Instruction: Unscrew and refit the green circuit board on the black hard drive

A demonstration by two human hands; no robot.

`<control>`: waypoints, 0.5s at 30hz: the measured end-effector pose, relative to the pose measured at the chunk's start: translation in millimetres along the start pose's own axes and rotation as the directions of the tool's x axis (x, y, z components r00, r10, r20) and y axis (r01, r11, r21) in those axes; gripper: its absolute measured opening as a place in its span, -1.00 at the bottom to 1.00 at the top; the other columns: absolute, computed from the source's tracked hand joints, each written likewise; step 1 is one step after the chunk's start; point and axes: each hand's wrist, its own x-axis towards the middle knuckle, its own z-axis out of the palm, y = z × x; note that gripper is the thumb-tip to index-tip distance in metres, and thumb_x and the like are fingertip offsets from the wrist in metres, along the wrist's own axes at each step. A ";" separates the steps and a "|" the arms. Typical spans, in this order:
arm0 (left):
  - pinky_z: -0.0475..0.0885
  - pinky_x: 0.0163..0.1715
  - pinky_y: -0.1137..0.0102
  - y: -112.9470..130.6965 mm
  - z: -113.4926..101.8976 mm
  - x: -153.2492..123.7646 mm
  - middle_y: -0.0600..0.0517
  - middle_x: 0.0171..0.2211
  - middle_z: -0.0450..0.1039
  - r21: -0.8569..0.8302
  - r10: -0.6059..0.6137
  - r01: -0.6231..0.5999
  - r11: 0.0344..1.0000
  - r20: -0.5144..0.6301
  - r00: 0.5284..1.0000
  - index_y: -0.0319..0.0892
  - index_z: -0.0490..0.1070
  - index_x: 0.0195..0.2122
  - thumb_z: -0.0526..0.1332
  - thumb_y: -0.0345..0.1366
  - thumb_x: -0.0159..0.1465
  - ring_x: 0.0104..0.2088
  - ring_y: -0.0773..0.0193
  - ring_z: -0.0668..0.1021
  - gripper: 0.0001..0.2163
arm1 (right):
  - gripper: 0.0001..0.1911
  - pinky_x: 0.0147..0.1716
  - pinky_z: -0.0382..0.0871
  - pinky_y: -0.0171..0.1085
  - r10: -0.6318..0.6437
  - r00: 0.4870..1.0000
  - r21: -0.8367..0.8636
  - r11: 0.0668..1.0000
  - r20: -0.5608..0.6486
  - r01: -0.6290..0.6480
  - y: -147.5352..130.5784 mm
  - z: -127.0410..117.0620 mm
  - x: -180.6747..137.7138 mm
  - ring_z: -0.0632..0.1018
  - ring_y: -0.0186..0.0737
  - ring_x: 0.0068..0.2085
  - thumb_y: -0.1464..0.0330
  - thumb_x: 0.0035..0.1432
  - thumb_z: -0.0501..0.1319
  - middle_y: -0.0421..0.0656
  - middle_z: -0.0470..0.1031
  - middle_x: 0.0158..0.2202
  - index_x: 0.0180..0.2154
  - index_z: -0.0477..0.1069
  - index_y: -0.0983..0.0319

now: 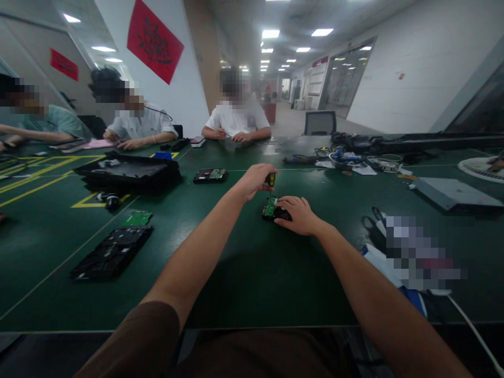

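Observation:
My left hand [255,182] is closed around the yellow-and-black handle of a screwdriver [270,179]. The screwdriver stands upright, its shaft pointing down at a hard drive [270,209] with a green circuit board facing up. Whether the tip sits in a screw is too small to tell. From the right, my right hand [300,216] grips the same drive, thumb at the near side and fingers across the top, covering part of it. The drive lies flat on the green table [252,278].
To the left are a black plastic tray [106,254], a loose green circuit board [137,218], a second hard drive [210,175] and stacked black trays [129,173]. Cables [346,157] and a grey metal box [457,193] lie right. Several people sit across the table, one person [238,121] directly opposite.

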 end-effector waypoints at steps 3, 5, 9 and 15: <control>0.53 -0.42 0.36 -1.6 0.7 0.9 -0.02 -0.41 0.46 -0.048 -0.003 0.001 0.999 -0.046 0.999 -0.19 0.41 -0.36 0.29 -0.27 0.21 -0.39 0.27 0.51 -0.89 | -0.42 0.29 0.03 0.35 -0.004 1.000 0.003 1.000 0.002 0.004 0.0 -0.4 -0.1 0.23 0.20 0.36 -0.03 0.29 0.19 -0.03 0.28 0.35 0.24 0.34 0.05; 0.52 -0.44 0.39 -3.4 0.4 1.6 -0.04 -0.41 0.48 -0.046 0.009 -0.013 0.999 -0.089 0.996 -0.19 0.40 -0.35 0.28 -0.26 0.23 -0.40 0.28 0.53 -0.87 | -0.42 0.29 0.04 0.34 -0.010 1.000 0.001 1.000 0.001 0.010 0.4 -0.3 -0.3 0.24 0.19 0.36 -0.03 0.29 0.19 -0.03 0.28 0.34 0.24 0.34 0.04; 0.48 -0.46 0.45 -6.2 0.3 2.1 -0.04 -0.38 0.52 -0.003 0.044 -0.045 0.999 -0.127 0.991 -0.18 0.41 -0.35 0.28 -0.23 0.22 -0.39 0.30 0.54 -0.86 | -0.44 0.29 0.06 0.33 -0.017 1.000 0.000 1.000 -0.009 0.017 1.0 1.0 -0.4 0.24 0.18 0.36 -0.01 0.29 0.20 -0.04 0.29 0.34 0.23 0.34 0.04; 0.39 -0.55 0.50 -8.5 3.5 1.3 0.01 -0.40 0.46 0.052 0.103 -0.097 0.994 -0.136 0.985 -0.18 0.43 -0.42 0.27 -0.23 0.18 -0.44 0.34 0.49 -0.86 | -0.40 0.29 0.06 0.34 -0.008 1.000 -0.005 1.000 -0.002 0.008 1.0 1.3 0.6 0.24 0.21 0.35 -0.04 0.25 0.23 -0.03 0.29 0.33 0.23 0.34 0.04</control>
